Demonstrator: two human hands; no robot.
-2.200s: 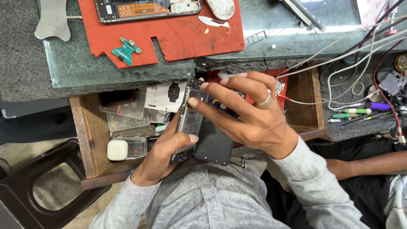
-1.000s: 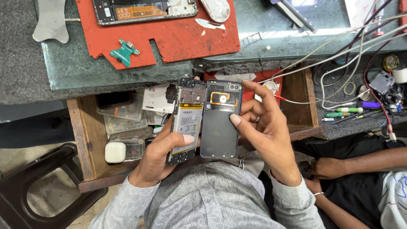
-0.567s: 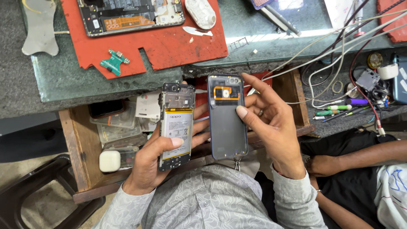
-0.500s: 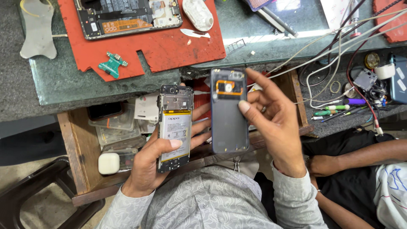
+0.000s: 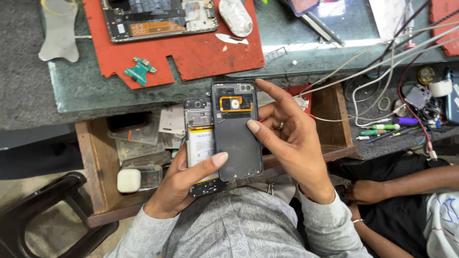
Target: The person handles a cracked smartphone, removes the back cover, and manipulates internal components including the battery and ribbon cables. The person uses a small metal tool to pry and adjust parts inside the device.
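Note:
My left hand [image 5: 179, 184] grips an opened phone body [image 5: 201, 141] from below, thumb across its white battery, circuit board showing at its top. My right hand [image 5: 291, 141] holds the dark detached back cover [image 5: 236, 131], inner side toward me, with an orange flex ring near its top. The cover stands upright, overlapping the right edge of the phone body. Both are held above an open wooden drawer [image 5: 93, 162].
A red work mat [image 5: 201, 52] on the grey bench carries another opened phone [image 5: 160, 19], a small green board [image 5: 139, 70] and a white pick. Cables and pens lie at the right. A seated person's arm [image 5: 406, 184] is at lower right. A dark stool [image 5: 43, 210] stands lower left.
The back cover has come off the phone body. My right hand lifted it up and apart, then brought it close beside the phone again, overlapping its edge.

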